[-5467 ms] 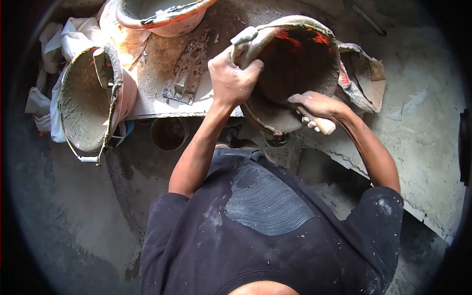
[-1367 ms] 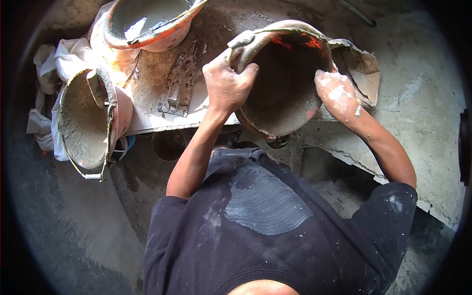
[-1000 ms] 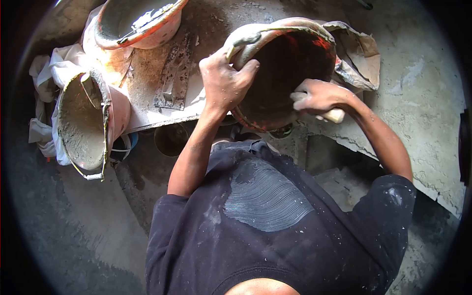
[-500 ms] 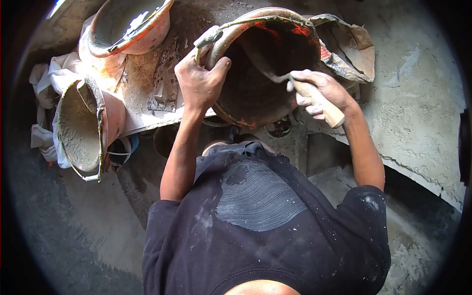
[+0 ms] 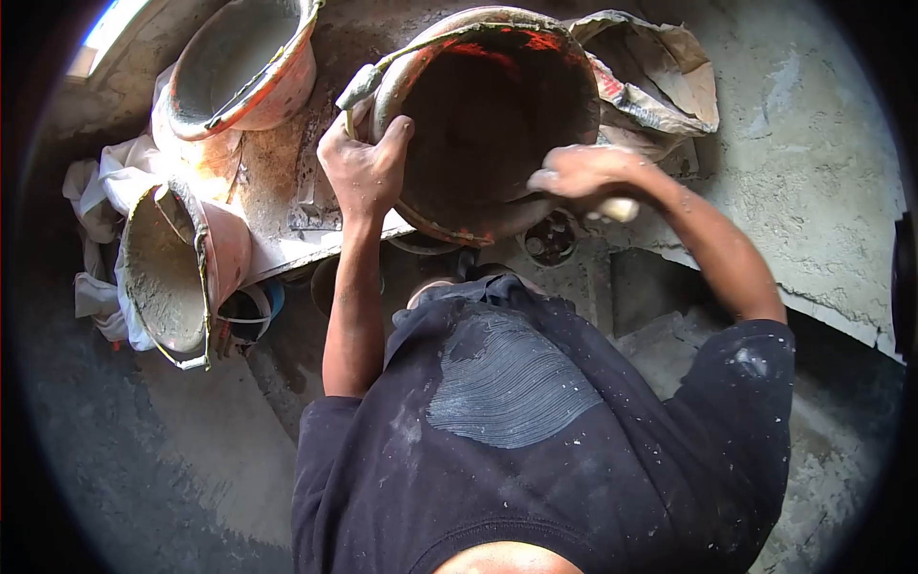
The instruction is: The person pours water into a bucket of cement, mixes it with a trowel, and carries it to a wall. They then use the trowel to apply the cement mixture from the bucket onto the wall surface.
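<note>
A cement-crusted orange bucket (image 5: 580, 72) is tipped so that its dark mouth faces me. My left hand (image 5: 368, 167) is closed on the left side of its rim, thumb over the edge, close to the bucket's wire handle with its grey grip (image 5: 359, 86). My right hand (image 5: 583, 174) is closed around a trowel at the lower right of the mouth. The end of the trowel's wooden handle (image 5: 620, 209) pokes out below the fist. Its blade is hard to make out in the dark inside of the bucket.
Two more mortar-stained buckets stand at left, one at the upper left (image 5: 292, 88) and one tilted lower down (image 5: 228, 249). An opened paper sack (image 5: 688, 86) lies behind the bucket. A rough concrete slab (image 5: 803, 182) extends right, its broken edge near my right arm.
My right hand has moved left and down with the trowel, turning its handle more under the fist. The bucket and my left hand appear slightly further left.
</note>
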Motion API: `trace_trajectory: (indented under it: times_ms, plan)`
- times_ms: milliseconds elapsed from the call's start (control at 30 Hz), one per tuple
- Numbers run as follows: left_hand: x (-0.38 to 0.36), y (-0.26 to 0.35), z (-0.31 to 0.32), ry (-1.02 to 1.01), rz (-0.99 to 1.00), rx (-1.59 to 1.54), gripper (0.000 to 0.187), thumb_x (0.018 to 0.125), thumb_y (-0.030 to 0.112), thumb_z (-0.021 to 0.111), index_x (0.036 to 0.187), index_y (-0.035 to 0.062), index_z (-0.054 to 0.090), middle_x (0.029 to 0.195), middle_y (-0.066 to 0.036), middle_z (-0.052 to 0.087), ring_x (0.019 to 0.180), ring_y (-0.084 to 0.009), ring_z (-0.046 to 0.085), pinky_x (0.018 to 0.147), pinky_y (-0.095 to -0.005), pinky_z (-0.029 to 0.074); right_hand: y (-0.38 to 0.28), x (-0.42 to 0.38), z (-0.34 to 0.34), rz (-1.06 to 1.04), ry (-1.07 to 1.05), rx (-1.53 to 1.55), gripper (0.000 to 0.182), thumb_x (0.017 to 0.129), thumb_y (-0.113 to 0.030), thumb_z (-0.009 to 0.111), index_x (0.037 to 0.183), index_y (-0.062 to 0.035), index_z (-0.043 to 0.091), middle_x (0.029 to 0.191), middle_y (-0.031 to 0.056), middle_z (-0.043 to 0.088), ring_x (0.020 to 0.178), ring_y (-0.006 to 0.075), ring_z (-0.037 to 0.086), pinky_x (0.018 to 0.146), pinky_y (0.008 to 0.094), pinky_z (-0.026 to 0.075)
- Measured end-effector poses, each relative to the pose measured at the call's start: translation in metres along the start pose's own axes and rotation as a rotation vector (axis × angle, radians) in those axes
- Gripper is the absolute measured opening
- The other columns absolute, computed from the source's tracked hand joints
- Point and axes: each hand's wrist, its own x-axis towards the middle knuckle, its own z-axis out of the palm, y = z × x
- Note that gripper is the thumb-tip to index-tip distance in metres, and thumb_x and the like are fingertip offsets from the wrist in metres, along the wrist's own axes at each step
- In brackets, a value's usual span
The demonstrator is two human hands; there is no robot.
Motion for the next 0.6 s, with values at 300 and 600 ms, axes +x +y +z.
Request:
trace_trajectory:
  times_ms: [300,600]
  plan:
    - [0.0,0.002,0.006,-0.013,-0.007,-0.064,0.035,0.07,0.006,0.063,0.102,-0.0066,0.062,0.086,-0.006,0.065,0.076,-0.0099,0.058,0.073,-0.0232,0.046,0.006,-0.039,-0.009,-0.321,1.145,-0.926,0.011,0.068,-0.019,0.063,0.07,-0.008,0.06,0.064,0.0067,0.058,0.068,0.0224,0.06,0.064,0.0335,0.049]
    - [0.001,0.013,0.017,-0.126,0.081,0.087,0.037,0.068,0.009,0.065,0.102,-0.0023,0.063,0.078,-0.006,0.064,0.07,-0.0107,0.057,0.071,-0.0253,0.046,0.021,0.015,0.005,-0.077,0.377,-0.55,0.023,0.073,-0.022,0.065,0.084,-0.0027,0.067,0.084,0.0154,0.066,0.082,0.0298,0.065,0.066,0.0375,0.052]
